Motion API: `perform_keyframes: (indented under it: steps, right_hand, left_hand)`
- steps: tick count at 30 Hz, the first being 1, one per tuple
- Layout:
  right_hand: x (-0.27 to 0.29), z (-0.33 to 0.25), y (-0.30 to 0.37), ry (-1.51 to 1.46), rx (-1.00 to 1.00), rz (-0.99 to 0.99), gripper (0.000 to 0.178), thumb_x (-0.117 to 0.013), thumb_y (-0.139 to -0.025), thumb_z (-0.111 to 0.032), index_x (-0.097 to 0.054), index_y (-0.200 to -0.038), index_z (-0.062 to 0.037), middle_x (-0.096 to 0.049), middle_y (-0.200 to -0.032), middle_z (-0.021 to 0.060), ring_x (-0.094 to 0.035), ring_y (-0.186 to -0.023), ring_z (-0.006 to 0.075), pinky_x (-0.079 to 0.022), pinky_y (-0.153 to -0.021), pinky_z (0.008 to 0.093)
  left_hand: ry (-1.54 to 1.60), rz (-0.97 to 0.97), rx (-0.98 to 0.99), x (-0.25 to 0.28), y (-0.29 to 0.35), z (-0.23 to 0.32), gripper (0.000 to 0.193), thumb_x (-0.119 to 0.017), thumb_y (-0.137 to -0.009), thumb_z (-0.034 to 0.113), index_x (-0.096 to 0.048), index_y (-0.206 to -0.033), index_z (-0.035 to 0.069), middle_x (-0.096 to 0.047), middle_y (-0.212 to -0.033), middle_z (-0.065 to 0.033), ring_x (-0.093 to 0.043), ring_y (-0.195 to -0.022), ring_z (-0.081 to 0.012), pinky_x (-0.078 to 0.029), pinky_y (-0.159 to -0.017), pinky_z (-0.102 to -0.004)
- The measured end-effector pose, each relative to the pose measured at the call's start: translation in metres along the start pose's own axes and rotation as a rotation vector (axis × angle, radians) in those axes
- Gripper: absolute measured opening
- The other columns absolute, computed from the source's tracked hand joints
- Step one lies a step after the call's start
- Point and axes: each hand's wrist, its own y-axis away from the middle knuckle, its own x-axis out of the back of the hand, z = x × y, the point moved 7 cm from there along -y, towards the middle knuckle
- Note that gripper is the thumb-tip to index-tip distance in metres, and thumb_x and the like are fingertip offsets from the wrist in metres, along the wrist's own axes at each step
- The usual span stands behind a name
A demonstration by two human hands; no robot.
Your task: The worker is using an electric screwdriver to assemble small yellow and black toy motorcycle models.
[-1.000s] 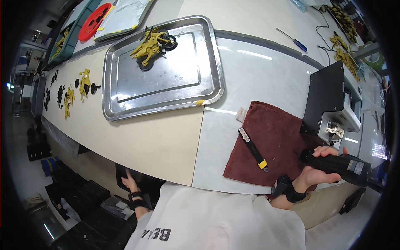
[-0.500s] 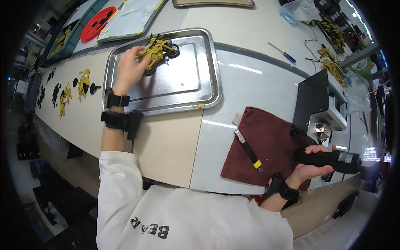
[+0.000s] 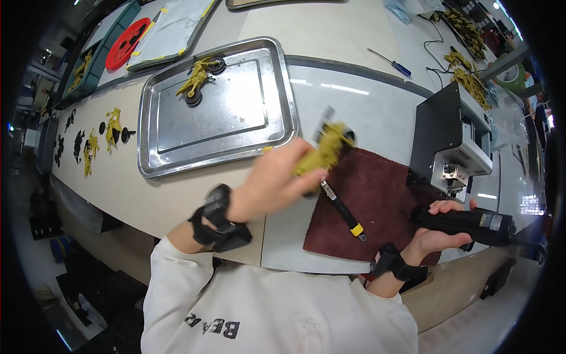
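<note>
Two hands work at the table's near edge: the left hand point(image 3: 277, 186) is clamped on a blurred yellow toy point(image 3: 323, 152), held above the left edge of a maroon cloth point(image 3: 383, 206). The right hand point(image 3: 433, 239) is closed around a black driver point(image 3: 466, 221) over the cloth's right side. A black tool point(image 3: 343, 210) lies on the cloth. Another yellow toy point(image 3: 197, 79) sits on the steel tray point(image 3: 218, 156) toward the far edge.

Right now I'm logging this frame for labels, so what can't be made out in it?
- Yellow toy in the left hand: motion-blurred, head view; details unreadable.
- Black power tool in the right hand: its tip runs into the dark rim.
- Yellow parts far left: too small.
</note>
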Motion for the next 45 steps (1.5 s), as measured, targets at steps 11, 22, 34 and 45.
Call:
perform_keyframes:
  steps: [11,22,34,45]
  right_hand:
    - [0.008,0.008,-0.002,-0.087,-0.047,0.082,0.092,-0.034,-0.077,-0.078,-0.03,-0.125,0.0008,-0.05,-0.067,0.0091,-0.046,-0.049,0.017,-0.044,-0.048,0.029]
    - [0.006,0.009,-0.005,-0.029,-0.075,0.089,0.09,-0.031,-0.077,-0.079,-0.035,-0.122,-0.0024,-0.05,-0.063,0.0079,-0.046,-0.047,0.0168,-0.042,-0.048,0.0304]
    - [0.011,0.01,-0.004,-0.027,-0.066,0.119,0.089,-0.028,-0.077,-0.08,-0.038,-0.12,-0.003,-0.05,-0.062,0.0069,-0.045,-0.045,0.016,-0.041,-0.046,0.0303]
    - [0.036,-0.059,-0.05,-0.128,0.195,0.082,0.084,-0.028,-0.076,-0.076,-0.047,-0.114,-0.0041,-0.052,-0.061,0.0096,-0.045,-0.048,0.0202,-0.04,-0.051,0.0366]
  left_hand:
    - [-0.202,-0.186,-0.089,-0.082,0.024,0.055,0.072,-0.075,-0.069,0.033,-0.039,-0.124,0.003,-0.038,-0.119,-0.0182,-0.037,-0.109,-0.0342,-0.028,-0.09,-0.0431]
    - [-0.394,-0.451,-0.41,-0.113,-0.03,0.053,0.097,-0.082,-0.053,0.033,-0.034,-0.135,0.013,-0.033,-0.135,-0.0176,-0.033,-0.121,-0.037,-0.017,-0.104,-0.0537]
    - [-0.28,-0.43,-0.33,-0.093,-0.018,0.04,0.083,-0.075,-0.055,0.021,-0.041,-0.129,0.009,-0.042,-0.119,-0.0132,-0.036,-0.116,-0.0344,-0.024,-0.1,-0.0456]
    - [-0.216,-0.386,-0.33,-0.098,-0.013,0.027,0.084,-0.075,-0.06,0.038,-0.041,-0.131,0.009,-0.041,-0.119,-0.0145,-0.035,-0.117,-0.0336,-0.022,-0.101,-0.0465]
